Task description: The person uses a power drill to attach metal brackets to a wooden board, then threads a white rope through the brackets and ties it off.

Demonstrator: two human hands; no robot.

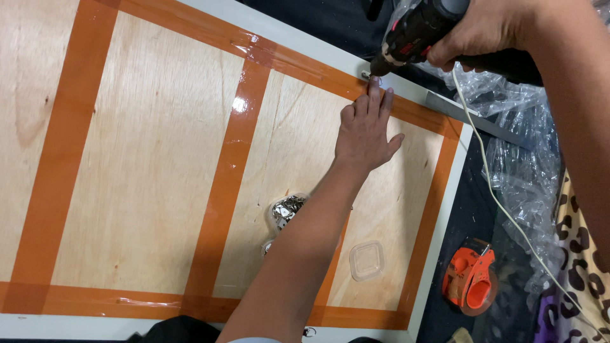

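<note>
Plywood fills most of what I see: a pale wooden panel (159,159) with a white frame, crossed and edged by wide strips of glossy orange tape (225,184). It lies flat and takes up the left and middle of the view. To its right I see crumpled clear plastic sheeting (527,165) over a dark surface, with a thin white cord (502,203) trailing across it and a leopard-print cloth (581,260) at the lower right corner. My right hand (489,32) is at the top, its grip wrapped tight around a black power drill (413,35) whose tip meets the white frame at the upper edge of the panel. My left hand (365,130) lies flat on the wood with its fingers together and stretched out, its grip holding nothing, the fingertips just beside the drill tip. Off the panel, near its lower right corner, sits an orange tape dispenser (469,276). On the wood beside my left forearm rests a small clear square plastic lid (367,260), and on the arm's other side a small clear bag of shiny metal fasteners (286,209).
</note>
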